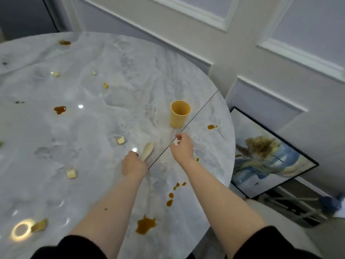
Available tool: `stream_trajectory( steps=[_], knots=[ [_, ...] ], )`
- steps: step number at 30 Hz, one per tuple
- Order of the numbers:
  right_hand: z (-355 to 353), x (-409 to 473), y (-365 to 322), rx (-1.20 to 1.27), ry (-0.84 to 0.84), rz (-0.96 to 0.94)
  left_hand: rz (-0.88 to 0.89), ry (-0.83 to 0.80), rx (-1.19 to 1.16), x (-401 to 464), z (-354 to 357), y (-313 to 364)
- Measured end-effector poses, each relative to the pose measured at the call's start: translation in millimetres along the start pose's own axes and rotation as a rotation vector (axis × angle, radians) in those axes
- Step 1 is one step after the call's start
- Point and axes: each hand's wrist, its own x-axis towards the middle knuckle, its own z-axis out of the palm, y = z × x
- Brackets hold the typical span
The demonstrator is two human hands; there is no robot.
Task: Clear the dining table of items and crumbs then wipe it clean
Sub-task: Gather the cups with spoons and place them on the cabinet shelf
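- The bench [104,118] is a round grey marble-look top, glossy, with light glints and a thin dark seam running across its right part.
- A yellow cup [179,114] stands upright and open-mouthed on the bench, just left of the seam; it serves as the landmark here.
- A pale spoon [147,151] lies flat nearer the viewer than the cup and a little left of it, bowl end pointing toward the cup.
- Crumbs [121,140] of pale bread sit scattered left of the cup, some near the spoon, others well apart toward the far left and the near left edge.
- Brown spills [145,224] mark the bench: a large blot well nearer than the cup, a string of small drops between that blot and the spoon's level, one blot [60,109] far left of the cup, a small one just right of the cup past the seam, and one at the far edge.
- The left hand [133,165] reaches to the spoon's handle end; its fingers are curled down round it, touching the bench there, though how firmly they grip is hidden under the hand.
- The right hand [182,147] hovers nearer than the cup, over the seam, apart from the cup; its fingers [179,136] are loosely curled with thumb and forefinger spread, holding nothing.
- A framed picture [265,156] leans against the wall, right of the cup beyond the bench edge.
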Motion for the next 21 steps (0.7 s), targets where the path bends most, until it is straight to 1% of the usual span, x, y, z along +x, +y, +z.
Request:
stream_trajectory(
  steps=[3,8,11,14,18,21],
  knots=[
    [-1.3,21.6,-0.4,0.001,0.017,-0.013,-0.019,0.025,0.092,4.3,5.3,3.7],
    [-6.6,67.6,-4.0,-0.029,0.078,-0.002,-0.080,0.074,0.056,13.3,15.9,18.6],
    [-9.5,93.4,-5.1,-0.012,0.066,0.029,-0.100,0.110,-0.028,19.3,24.2,29.6],
    [-10.6,112.4,-2.3,0.065,0.043,0.080,-0.050,0.143,-0.122,25.6,31.7,45.9],
    [-5.8,135.6,4.5,0.239,0.055,0.033,-0.036,0.170,-0.283,40.8,43.0,75.4],
    [-1.8,145.4,8.2,0.289,0.074,0.005,-0.065,0.167,-0.378,47.5,49.7,87.9]
  ],
)
